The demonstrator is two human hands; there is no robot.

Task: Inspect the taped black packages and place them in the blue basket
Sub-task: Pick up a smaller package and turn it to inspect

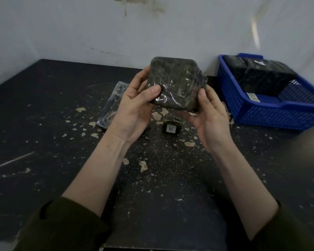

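Black plastic under glossy clear tape: package (176,84) held up in mid-air over the table (43,124), left of the blue basket (272,113) and not yet placed. Gripped on its left side by the left hand (132,109), thumb pressed on the near face, fingers curled behind. Cradled from the right and below by the right hand (210,116), thumb on the edge, fingers underneath.

Risks, by judgement:
- Slick-looking tape, so liable to slide out with any loosening of the thumbs mid-turn.
- Likely then to drop onto the small package (170,126) marked A, directly beneath.
- Awkward to seat as well, with the far half of the basket taken up by stacked packages (261,77). Apt to catch on the rim or perch tilted.
- Easy to miss a lifted tape edge under that glare.

Counted:
- one package in hand
- two, seemingly, in the basket
- one flat taped package (112,104) lying beyond the left hand
- one small labelled one
- one basket
- two hands
- pale flakes (143,165) scattered over the dark tabletop, too many to count
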